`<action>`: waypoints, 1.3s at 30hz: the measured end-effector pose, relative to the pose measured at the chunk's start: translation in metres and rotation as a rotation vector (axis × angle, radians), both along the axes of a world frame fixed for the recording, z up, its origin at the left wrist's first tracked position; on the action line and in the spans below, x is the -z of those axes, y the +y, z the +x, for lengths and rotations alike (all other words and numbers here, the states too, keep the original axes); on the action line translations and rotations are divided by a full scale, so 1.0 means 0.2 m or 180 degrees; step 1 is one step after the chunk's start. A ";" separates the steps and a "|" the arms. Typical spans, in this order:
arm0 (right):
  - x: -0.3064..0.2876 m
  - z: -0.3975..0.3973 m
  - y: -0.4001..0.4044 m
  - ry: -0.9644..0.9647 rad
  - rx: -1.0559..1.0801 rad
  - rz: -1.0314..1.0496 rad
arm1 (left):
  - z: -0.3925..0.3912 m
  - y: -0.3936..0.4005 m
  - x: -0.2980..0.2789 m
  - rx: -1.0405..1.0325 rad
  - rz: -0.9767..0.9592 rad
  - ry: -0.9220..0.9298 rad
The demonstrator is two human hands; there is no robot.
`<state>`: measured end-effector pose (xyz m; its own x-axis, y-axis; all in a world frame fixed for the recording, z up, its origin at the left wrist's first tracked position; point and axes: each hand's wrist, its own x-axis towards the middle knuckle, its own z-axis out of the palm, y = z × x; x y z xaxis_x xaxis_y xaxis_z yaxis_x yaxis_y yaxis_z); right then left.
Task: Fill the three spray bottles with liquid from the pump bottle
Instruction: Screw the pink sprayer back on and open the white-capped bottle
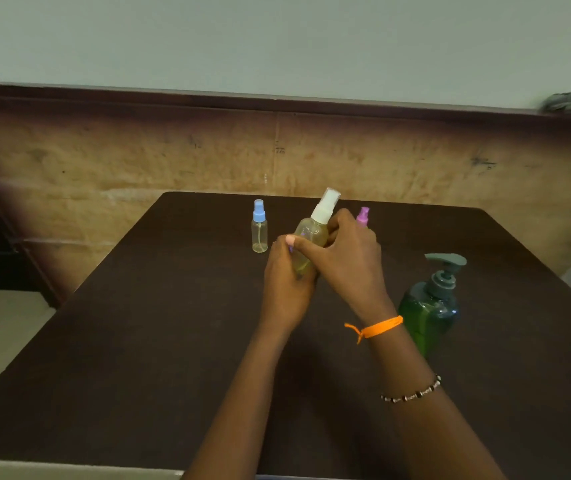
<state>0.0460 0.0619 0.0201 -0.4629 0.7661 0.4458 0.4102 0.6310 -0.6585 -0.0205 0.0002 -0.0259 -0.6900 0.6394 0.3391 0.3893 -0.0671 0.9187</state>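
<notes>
Both forearms reach forward, hands meeting mid-frame. Left hand fingers curled, grip closed low around something. Right hand crosses over, fingers wrapped higher, thumb lying across left fingers. Two bands on right arm.

Two bare forearms in view, no sleeves visible on either. Left hand: nothing worn at wrist or forearm as far as frame shows. Right hand: thumbnail w/ pale pink polish. Right wrist has orange thread band, thin, flat, knotted on inner side w/ short loose ends sticking out. Further up right forearm a beaded bracelet: small dark beads alternating w/ lighter/silvery ones on a thin strand, sits loosely across arm. No rings or watch visible. Other nails hidden or too blurred to tell.
</notes>
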 end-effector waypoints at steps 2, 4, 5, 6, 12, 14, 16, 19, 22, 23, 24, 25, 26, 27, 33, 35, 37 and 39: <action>-0.06 0.07 -0.06 -0.0043 0.0186 0.0163 | 0.08 -0.03 -0.04 -0.0110 0.0009 -0.0058; -0.11 0.12 -0.09 -0.0211 0.0480 0.0228 | 0.13 -0.06 -0.07 -0.0219 0.0082 0.0029; -0.13 0.14 -0.09 -0.0251 0.0568 0.0206 | 0.16 -0.08 -0.09 -0.0235 0.0141 0.0099; -0.15 0.16 -0.08 -0.0260 0.0594 0.0175 | 0.19 -0.09 -0.11 -0.0241 0.0173 0.0149; -0.21 0.26 -0.06 -0.0050 0.0103 0.0066 | 0.25 -0.11 -0.13 0.0185 0.0093 -0.0204; -0.22 0.29 -0.04 0.0033 -0.0106 -0.0080 | 0.27 -0.13 -0.15 0.0426 0.0095 -0.0406; -0.23 0.32 -0.02 0.0182 -0.0375 -0.0199 | 0.30 -0.16 -0.19 0.0747 0.0097 -0.0617; -0.26 0.37 -0.01 0.0302 -0.1183 -0.0288 | 0.31 -0.22 -0.23 0.1613 0.0041 -0.1015; -0.28 0.43 -0.02 0.0322 -0.2282 -0.0818 | 0.30 -0.28 -0.21 0.3019 0.0170 -0.1868; -0.29 0.45 -0.03 0.0349 -0.2434 -0.0940 | 0.30 -0.29 -0.20 0.3258 0.0241 -0.2104; -0.29 0.45 -0.02 0.0387 -0.2425 -0.0983 | 0.31 -0.29 -0.19 0.3327 0.0291 -0.2210; -0.29 0.45 -0.01 0.0445 -0.2311 -0.0949 | 0.33 -0.29 -0.19 0.3214 0.0295 -0.2213; -0.28 0.45 0.00 0.0500 -0.2140 -0.0852 | 0.34 -0.28 -0.19 0.2936 0.0248 -0.2100; -0.28 0.45 0.02 0.0496 -0.1986 -0.0748 | 0.35 -0.27 -0.20 0.2532 0.0142 -0.1871; -0.24 0.44 0.06 0.0240 -0.1289 -0.0723 | 0.31 -0.23 -0.19 0.0766 -0.0368 -0.0194; -0.25 0.44 0.05 0.0272 -0.1351 -0.0857 | 0.30 -0.24 -0.18 0.0634 -0.0334 0.0005; -0.27 0.45 0.06 0.0275 -0.1554 -0.1047 | 0.29 -0.25 -0.18 0.0633 -0.0208 0.0042; -0.29 0.46 0.07 0.0216 -0.1792 -0.1142 | 0.27 -0.25 -0.18 0.0801 -0.0073 -0.0117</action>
